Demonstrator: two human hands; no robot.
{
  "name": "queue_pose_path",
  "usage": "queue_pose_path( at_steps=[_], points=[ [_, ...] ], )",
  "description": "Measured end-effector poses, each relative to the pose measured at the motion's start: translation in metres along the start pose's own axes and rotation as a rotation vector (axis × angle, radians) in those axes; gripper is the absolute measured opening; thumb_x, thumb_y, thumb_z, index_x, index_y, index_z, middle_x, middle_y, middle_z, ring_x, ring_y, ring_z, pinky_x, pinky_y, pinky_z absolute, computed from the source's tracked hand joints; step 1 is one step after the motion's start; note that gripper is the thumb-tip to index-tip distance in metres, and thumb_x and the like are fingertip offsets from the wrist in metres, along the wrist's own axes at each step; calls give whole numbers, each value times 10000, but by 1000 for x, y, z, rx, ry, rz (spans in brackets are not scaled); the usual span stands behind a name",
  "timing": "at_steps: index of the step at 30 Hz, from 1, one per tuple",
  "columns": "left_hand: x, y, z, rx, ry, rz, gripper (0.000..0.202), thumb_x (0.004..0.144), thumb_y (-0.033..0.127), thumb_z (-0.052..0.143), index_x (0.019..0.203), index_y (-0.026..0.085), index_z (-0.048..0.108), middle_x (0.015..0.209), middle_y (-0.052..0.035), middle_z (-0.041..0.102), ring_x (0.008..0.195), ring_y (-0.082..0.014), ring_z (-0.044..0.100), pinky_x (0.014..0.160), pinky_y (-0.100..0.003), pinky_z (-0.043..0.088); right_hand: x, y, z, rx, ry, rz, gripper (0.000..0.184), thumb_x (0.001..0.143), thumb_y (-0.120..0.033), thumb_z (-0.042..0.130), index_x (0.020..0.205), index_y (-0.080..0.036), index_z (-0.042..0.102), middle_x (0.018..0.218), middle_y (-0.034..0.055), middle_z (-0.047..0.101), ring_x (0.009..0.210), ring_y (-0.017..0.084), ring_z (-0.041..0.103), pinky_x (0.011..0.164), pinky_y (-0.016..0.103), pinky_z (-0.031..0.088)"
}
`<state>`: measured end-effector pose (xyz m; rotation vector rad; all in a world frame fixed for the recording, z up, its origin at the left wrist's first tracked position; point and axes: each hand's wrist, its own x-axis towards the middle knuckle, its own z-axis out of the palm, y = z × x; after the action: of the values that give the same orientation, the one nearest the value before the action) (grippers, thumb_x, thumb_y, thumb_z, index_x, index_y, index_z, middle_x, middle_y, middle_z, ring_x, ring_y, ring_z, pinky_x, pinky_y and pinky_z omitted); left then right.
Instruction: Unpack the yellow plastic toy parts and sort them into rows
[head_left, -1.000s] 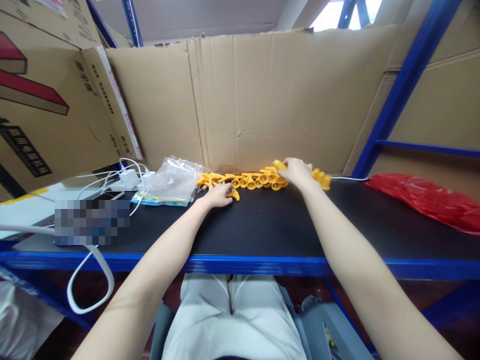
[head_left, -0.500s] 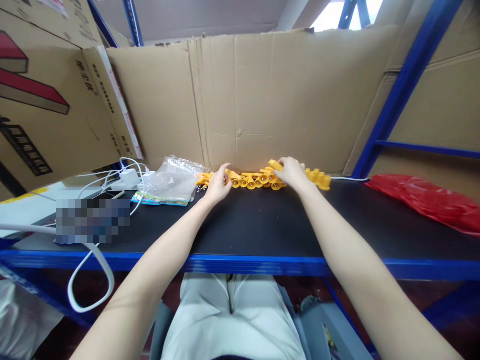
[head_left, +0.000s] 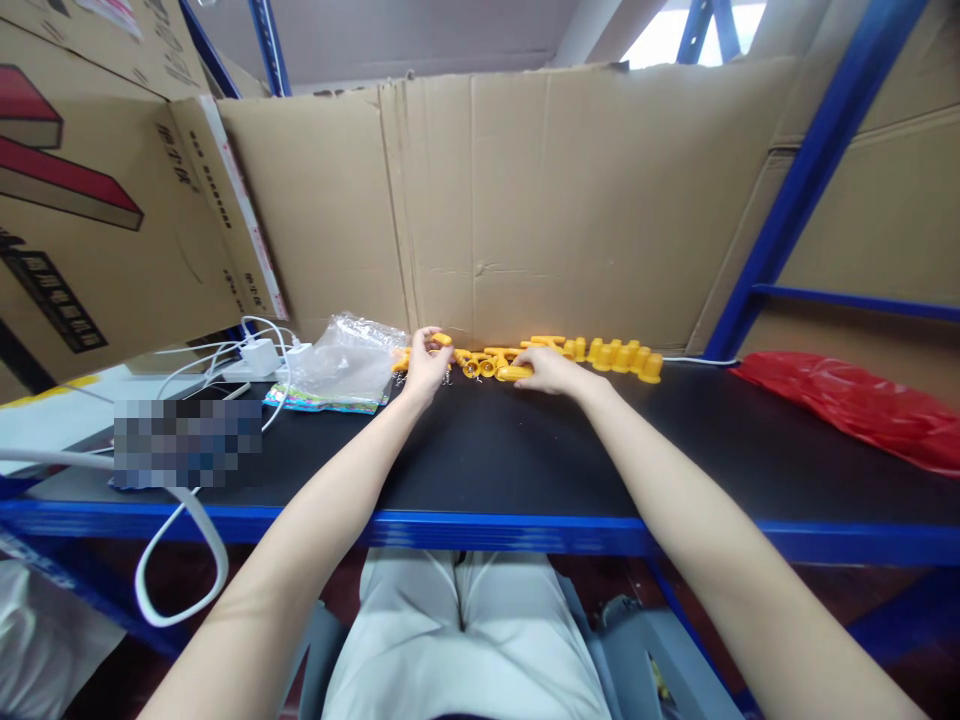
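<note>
Against the cardboard at the back of the black shelf lies a row of yellow plastic parts. My left hand (head_left: 427,370) is closed around a small yellow plastic piece (head_left: 442,340) at the left part of the row. Farther right, my right hand (head_left: 553,371) has its fingers closed on a rounded, long yellow plastic piece (head_left: 513,373), low over the shelf. Between the hands, round-mouthed yellow cups (head_left: 480,367) point their openings toward me. Tiny shiny bits (head_left: 448,378) lie below them, too small to name. More yellow cups (head_left: 626,358) stand upright right of my right hand.
A clear plastic bag (head_left: 349,350) lies on a colourful packet at the left, beside white chargers (head_left: 259,357) with cables. A red plastic bag (head_left: 847,400) lies at the right. The shelf's blue front edge (head_left: 510,530) and a blue post (head_left: 814,170) frame the space.
My right hand has moved left and down, bringing a yellow piece low in front of the row. My left hand has shifted slightly left and now has a yellow piece at its fingertips.
</note>
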<state>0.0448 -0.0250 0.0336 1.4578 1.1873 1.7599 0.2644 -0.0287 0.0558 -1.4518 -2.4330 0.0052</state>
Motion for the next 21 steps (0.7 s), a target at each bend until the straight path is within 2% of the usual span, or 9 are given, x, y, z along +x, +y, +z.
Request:
queue_pose_path(
  at_steps=[5, 13, 17, 21],
  points=[
    [3, 1, 2, -71, 24, -86, 320, 751, 61, 518, 1026, 202, 437, 750, 38, 526, 575, -67, 571, 548, -193, 458, 0, -7, 8, 25, -55, -26, 209, 730, -271, 693, 919, -179, 690, 909, 58, 683, 796, 198, 612, 708, 301, 434],
    [2, 5, 3, -185, 18, -141, 326, 752, 52, 514, 1037, 188, 432, 702, 44, 532, 572, -70, 575, 536, -187, 448, -5, -17, 4, 116, -74, -47, 186, 756, -274, 663, 908, -170, 693, 885, 44, 681, 764, 181, 593, 666, 281, 409],
    [-2, 5, 4, -199, -27, -146, 323, 766, 90, 525, 1056, 196, 435, 741, 37, 549, 605, -73, 597, 588, -205, 478, -6, -20, 4, 180, -40, -26, 221, 754, -308, 674, 930, -175, 693, 891, 37, 680, 759, 167, 589, 675, 271, 410],
    [-7, 3, 2, -202, -171, -186, 385, 752, 81, 551, 1102, 189, 430, 758, 27, 586, 654, -85, 623, 637, -221, 499, -5, -22, 5, 205, 8, -21, 239, 771, -340, 663, 937, -169, 689, 877, 38, 679, 768, 165, 592, 686, 268, 414]
  ],
)
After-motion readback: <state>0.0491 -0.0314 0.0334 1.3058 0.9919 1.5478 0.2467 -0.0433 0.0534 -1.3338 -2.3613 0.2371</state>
